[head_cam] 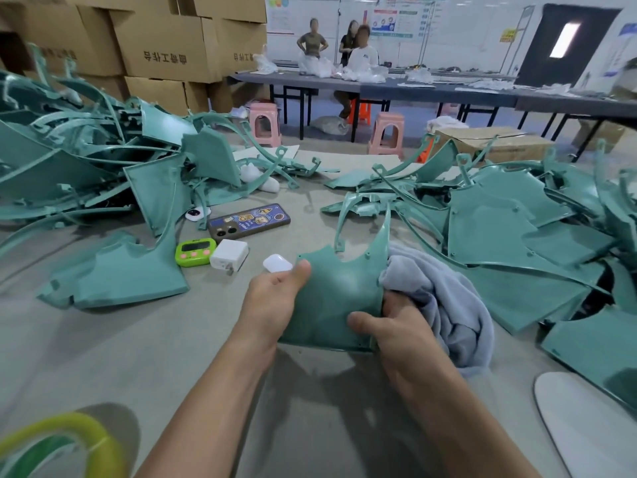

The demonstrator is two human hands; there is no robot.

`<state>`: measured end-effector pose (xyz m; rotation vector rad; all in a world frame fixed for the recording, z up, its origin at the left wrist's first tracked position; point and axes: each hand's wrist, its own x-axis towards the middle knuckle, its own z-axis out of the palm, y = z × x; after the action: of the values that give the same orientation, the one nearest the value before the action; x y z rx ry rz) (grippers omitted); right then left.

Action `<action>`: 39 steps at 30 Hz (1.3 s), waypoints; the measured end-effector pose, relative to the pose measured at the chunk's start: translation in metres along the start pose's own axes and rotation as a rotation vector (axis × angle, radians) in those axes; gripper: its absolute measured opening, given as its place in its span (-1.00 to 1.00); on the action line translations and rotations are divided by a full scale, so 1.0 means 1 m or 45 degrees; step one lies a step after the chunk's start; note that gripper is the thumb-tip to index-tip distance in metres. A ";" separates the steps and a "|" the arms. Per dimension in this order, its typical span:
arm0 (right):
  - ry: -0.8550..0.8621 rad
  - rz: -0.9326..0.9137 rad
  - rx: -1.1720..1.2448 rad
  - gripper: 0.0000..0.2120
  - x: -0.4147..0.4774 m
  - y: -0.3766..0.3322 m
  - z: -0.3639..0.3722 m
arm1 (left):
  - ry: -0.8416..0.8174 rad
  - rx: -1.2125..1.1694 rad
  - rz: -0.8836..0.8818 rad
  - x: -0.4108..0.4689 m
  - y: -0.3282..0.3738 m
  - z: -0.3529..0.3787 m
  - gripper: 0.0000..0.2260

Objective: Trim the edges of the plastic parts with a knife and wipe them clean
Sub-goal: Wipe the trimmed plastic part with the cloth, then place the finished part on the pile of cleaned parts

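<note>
Head view: both hands are clamped on 1 teal plastic part, held up off the grey table between them. The left hand grips its left edge, thumb laid along the face and the other fingers hidden behind. The right hand pinches the lower right corner, thumb pressed on the face. A grey-blue towel is bunched against the right hand's far side and touches the part's right edge; whether the fingers also hold the towel cannot be told.

Just beyond the left thumb lies a white earbud case. Further left of it sit a white charger and a green timer, with a phone behind them. Heaps of teal parts lie well left of the left hand and right of the right hand. Past the heaps stand cardboard boxes, 2 pink stools, and 3 people at a far table.
</note>
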<state>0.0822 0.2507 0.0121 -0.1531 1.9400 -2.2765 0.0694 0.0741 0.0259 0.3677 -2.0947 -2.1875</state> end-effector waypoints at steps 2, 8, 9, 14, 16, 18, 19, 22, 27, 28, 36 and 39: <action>0.053 0.027 0.055 -0.62 -0.001 -0.002 0.002 | 0.085 0.080 0.018 -0.002 -0.001 0.003 -0.58; 0.388 0.149 0.307 -0.80 -0.004 -0.013 0.005 | -0.504 -0.079 -0.040 -0.011 0.003 -0.005 -0.81; 0.413 0.151 0.278 -0.80 -0.004 -0.017 0.002 | -0.713 -0.104 -0.047 -0.015 0.006 -0.011 -0.70; 0.502 -0.112 -0.089 -0.92 -0.014 -0.033 -0.004 | -0.807 -0.319 0.037 -0.030 0.030 -0.014 -0.44; 0.518 -0.202 -0.035 -0.70 -0.025 -0.037 0.004 | -0.574 -0.139 0.242 -0.045 0.041 -0.002 -0.39; 0.336 -0.141 0.204 -0.74 -0.041 -0.039 0.012 | -0.645 0.291 0.494 -0.071 0.046 0.018 -0.30; 0.233 -0.034 0.317 -0.78 -0.048 -0.041 0.014 | -0.785 0.546 0.556 -0.085 0.045 0.029 -0.20; 0.133 0.075 0.533 -0.79 -0.066 -0.055 0.003 | -0.844 0.714 0.580 -0.110 0.041 0.048 -0.13; 0.343 0.100 0.535 -0.74 -0.086 -0.067 -0.033 | -0.031 0.728 0.625 -0.105 0.041 0.043 -0.22; 0.323 0.136 0.506 -0.73 -0.093 -0.066 -0.038 | -0.096 0.801 0.603 -0.105 0.038 0.045 -0.26; 0.369 0.191 0.436 -0.74 -0.149 -0.059 -0.079 | -0.522 0.132 0.227 -0.129 0.022 0.089 -0.82; 0.451 0.147 0.358 -0.78 -0.178 -0.057 -0.096 | -0.429 0.201 0.218 -0.147 0.017 0.109 -0.64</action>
<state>0.2380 0.3846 0.0559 0.4079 1.6836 -2.6006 0.1843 0.2134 0.0626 -0.1806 -2.3710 -2.1104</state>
